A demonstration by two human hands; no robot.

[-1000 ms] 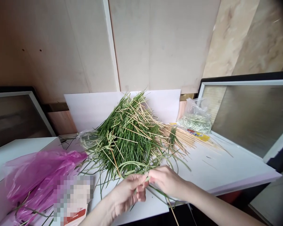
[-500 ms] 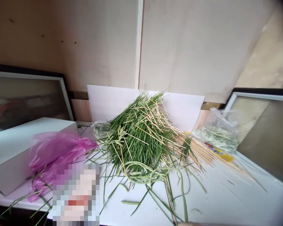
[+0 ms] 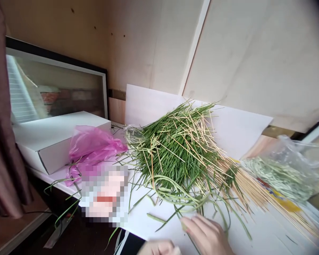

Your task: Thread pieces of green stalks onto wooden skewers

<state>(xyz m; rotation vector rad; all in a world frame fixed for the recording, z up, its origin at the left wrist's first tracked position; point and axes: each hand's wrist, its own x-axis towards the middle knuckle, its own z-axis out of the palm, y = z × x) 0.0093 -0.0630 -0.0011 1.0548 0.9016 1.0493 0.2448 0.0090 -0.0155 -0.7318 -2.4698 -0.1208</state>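
- The step in hand looks to me like sorting or bundling long beans (image 3: 182, 199) by hand, beside the greens (image 3: 172, 163) and sticks (image 3: 251, 187).
- The beans lie in loose loops on the white table (image 3: 271, 226), against the front of the greens.
- The right hand (image 3: 206, 232) is just on the near side of those loops, fingers bent and close together; whether it grips anything, I cannot tell.
- The left hand (image 3: 159, 247) is lower, cut off by the view's bottom edge, fingers curled; its grip I cannot tell either.
- A short bean piece (image 3: 156, 217) lies near both hands, apart from the loops.
- Taking another bean, I judge, calls for a light pinch and drawing one strand free without dragging the greens along.
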